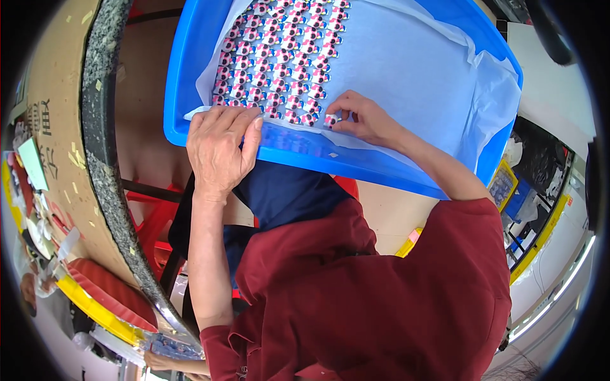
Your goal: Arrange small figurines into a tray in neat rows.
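Observation:
A large blue plastic tray [305, 163] lined with thin white sheeting [405, 71] lies before me. Small white, pink, black and blue figurines [281, 57] stand in tight rows over its left part. My left hand [223, 143] rests on the tray's near rim and the edge of the liner, fingers close together, thumb at the side; whether something is under the fingers is hidden. Beside the near end of the rightmost row, my right hand [364, 119] pinches one small figurine [330, 120] between thumb and fingertips, at the surface of the liner.
A stone-edged table [101, 119] covered with cardboard [57, 95] curves along the left, with scraps on it and a red ribbed tray [112, 293]. Red plastic stools [155, 214] are beneath. Another person's hand [159, 361] shows at the lower left. Shelving with bins [519, 200] stands at right.

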Demonstrator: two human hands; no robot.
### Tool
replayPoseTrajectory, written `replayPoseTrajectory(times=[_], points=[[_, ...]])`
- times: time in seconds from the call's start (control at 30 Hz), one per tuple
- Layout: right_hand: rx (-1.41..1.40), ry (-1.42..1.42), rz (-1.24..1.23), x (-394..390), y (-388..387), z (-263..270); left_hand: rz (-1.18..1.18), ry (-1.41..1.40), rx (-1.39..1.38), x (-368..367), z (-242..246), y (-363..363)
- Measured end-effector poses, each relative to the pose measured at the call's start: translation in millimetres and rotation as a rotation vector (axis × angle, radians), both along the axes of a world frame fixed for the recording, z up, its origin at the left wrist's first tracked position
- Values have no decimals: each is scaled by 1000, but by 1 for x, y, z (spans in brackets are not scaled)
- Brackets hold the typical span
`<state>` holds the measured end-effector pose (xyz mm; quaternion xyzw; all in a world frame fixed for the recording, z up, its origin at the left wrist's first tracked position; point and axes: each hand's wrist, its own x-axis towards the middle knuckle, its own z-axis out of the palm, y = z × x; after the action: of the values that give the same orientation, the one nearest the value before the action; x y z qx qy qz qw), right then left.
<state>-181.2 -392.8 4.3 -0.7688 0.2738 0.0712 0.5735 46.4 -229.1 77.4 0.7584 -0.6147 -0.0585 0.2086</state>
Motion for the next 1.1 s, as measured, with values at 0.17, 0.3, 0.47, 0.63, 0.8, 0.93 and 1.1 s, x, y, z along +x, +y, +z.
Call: replayPoseTrajectory(times=[0.17,0.3,0.47,0.63,0.8,0.93,1.1], points=[[139,114,7,5,8,-9,10,-1,1,-1,0,0],[15,111,101,6,9,-8,9,-4,-7,0,0,0],[-474,-252,195,4,8,-3,20,7,-17,-1,0,-1],[-706,-369,427,11,11,-2,26,9,-34,-1,1,-1],[-697,-337,505,10,9,-10,36,36,-27,-2,2,-1],[-785,-266,375,18,-4,-4,36,42,-26,-2,0,0],[-833,-173,385,17,-12,-7,33,29,-44,-2,2,-1]])
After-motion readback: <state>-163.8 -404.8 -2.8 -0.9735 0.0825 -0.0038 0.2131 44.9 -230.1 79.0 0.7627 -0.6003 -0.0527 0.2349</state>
